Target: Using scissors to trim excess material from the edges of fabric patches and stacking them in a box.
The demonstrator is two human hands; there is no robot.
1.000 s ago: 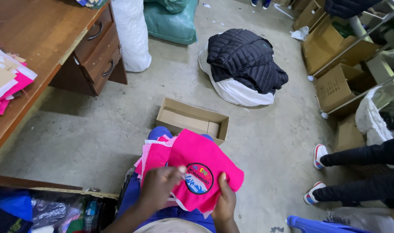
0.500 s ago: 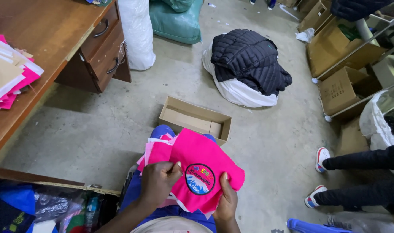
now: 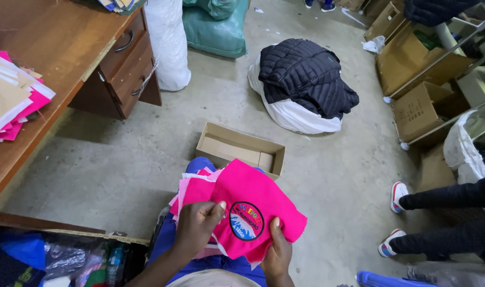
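Gripping pink cloth piece (image 3: 258, 204), corner pointing lower-right: left hand (image 3: 195, 228), right hand (image 3: 277, 255).

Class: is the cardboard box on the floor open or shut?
Open: the cardboard box has no lid on, and its inside shows from above.

1. Bare grey concrete floor (image 3: 109, 159), scuffed and dusty, under even, flat light.
2. Brown wooden desk (image 3: 56, 48) along the left, with drawers (image 3: 128, 58) and metal handles.
3. Stacked pink and beige paper sheets (image 3: 11, 103) on the desk top.
4. Open shallow cardboard box (image 3: 240, 150) mid-floor.
5. Black quilted jacket (image 3: 306, 77) heaped on a white sack (image 3: 293, 114) beyond it.
6. Tall white sack (image 3: 168, 42) and teal sack (image 3: 216, 29) beside the desk.
7. Cardboard cartons (image 3: 418, 109) and a metal rack (image 3: 444, 53) along the right.
8. Another person's legs and red-and-white sneakers (image 3: 396, 194) at the right edge.
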